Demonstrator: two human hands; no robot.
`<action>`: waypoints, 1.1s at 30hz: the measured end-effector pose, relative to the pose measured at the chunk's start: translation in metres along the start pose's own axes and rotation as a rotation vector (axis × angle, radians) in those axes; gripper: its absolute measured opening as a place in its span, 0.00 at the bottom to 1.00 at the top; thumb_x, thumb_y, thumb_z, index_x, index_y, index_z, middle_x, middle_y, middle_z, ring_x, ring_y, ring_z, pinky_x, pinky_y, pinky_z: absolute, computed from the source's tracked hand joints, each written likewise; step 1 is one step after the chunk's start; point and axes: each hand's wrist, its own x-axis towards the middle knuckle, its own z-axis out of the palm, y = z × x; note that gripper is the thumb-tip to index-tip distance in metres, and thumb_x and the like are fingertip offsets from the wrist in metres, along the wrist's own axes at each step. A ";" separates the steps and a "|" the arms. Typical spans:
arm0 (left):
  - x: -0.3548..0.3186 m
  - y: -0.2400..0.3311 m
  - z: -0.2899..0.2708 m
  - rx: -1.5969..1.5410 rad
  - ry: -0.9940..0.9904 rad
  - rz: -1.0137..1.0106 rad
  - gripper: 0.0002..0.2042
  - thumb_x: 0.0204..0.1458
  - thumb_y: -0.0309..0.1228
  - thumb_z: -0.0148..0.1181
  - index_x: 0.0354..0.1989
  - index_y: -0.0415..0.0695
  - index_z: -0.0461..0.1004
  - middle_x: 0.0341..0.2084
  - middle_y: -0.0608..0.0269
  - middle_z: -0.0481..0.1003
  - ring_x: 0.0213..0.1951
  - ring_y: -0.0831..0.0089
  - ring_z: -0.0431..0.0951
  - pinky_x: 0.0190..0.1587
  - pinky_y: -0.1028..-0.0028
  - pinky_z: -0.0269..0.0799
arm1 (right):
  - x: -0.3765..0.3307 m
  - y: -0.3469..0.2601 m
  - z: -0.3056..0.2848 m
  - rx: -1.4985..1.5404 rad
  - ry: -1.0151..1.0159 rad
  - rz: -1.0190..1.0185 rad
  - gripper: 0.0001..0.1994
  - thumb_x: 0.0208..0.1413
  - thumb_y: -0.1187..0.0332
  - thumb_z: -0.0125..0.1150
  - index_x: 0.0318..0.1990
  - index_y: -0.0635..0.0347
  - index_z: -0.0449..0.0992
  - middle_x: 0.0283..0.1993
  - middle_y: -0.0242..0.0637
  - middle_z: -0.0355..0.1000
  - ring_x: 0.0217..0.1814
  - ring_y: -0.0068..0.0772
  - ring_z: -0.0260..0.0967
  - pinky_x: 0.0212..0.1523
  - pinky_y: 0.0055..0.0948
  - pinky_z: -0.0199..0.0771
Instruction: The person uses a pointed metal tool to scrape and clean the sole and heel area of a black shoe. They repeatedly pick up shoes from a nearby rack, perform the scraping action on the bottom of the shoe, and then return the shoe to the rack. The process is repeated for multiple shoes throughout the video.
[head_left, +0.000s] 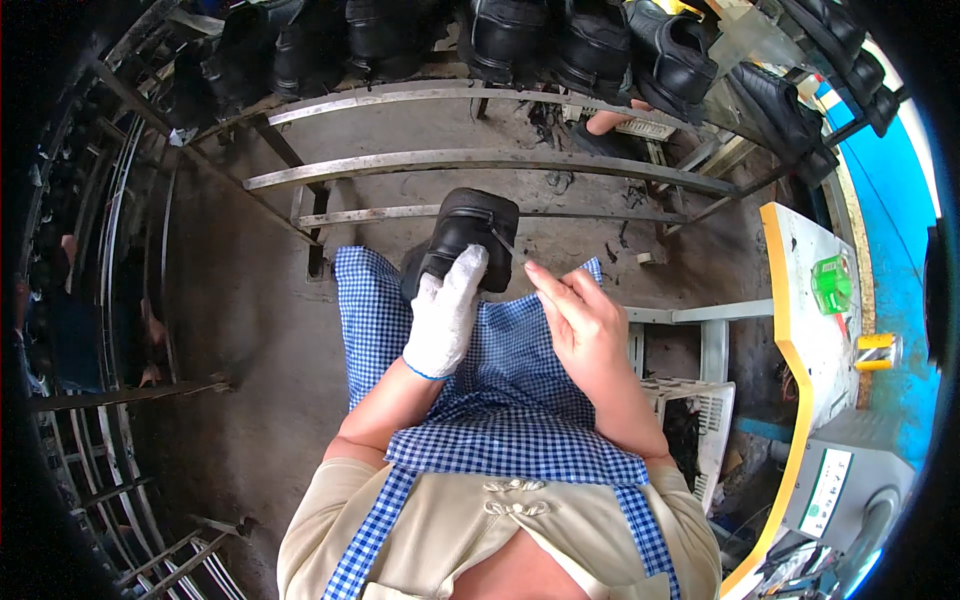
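Observation:
Over my apron-covered lap, a black shoe (465, 225) is held by my left hand (445, 315), which wears a white glove. Its gloved fingers wrap the side of the shoe. My bare right hand (588, 325) pinches a thin metal tool (508, 246) and points it at the shoe from the right. The tool's tip meets the shoe's upper near a seam or edge; its exact shape is too small to make out. The handle end is hidden in my right fingers.
A metal rack (490, 160) carries a row of black shoes (505, 35) ahead. At the right stands a yellow-edged workbench (810, 320) with a green item (831, 284) and a grey machine (850, 475). A white crate (715, 420) sits below. Another person's limb (607, 121) shows beyond the rack.

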 end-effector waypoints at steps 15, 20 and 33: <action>0.004 -0.013 0.012 0.470 0.009 0.382 0.14 0.63 0.26 0.54 0.55 0.37 0.70 0.47 0.59 0.75 0.46 0.73 0.75 0.49 0.73 0.73 | 0.003 -0.013 0.002 -0.030 -0.016 0.009 0.22 0.56 0.72 0.63 0.59 0.50 0.73 0.30 0.35 0.67 0.22 0.35 0.70 0.22 0.34 0.72; 0.008 -0.016 0.013 0.470 0.014 0.423 0.15 0.61 0.24 0.55 0.56 0.37 0.69 0.47 0.57 0.75 0.47 0.70 0.76 0.50 0.71 0.73 | 0.007 -0.013 0.002 -0.003 0.002 -0.003 0.22 0.56 0.72 0.63 0.60 0.50 0.73 0.29 0.35 0.66 0.21 0.36 0.70 0.21 0.35 0.71; 0.016 -0.035 0.008 0.469 0.071 0.490 0.15 0.60 0.24 0.56 0.56 0.37 0.70 0.47 0.55 0.76 0.48 0.65 0.76 0.52 0.67 0.71 | 0.007 -0.012 0.008 -0.028 0.023 0.026 0.21 0.56 0.71 0.63 0.59 0.51 0.74 0.29 0.35 0.67 0.21 0.36 0.70 0.21 0.34 0.71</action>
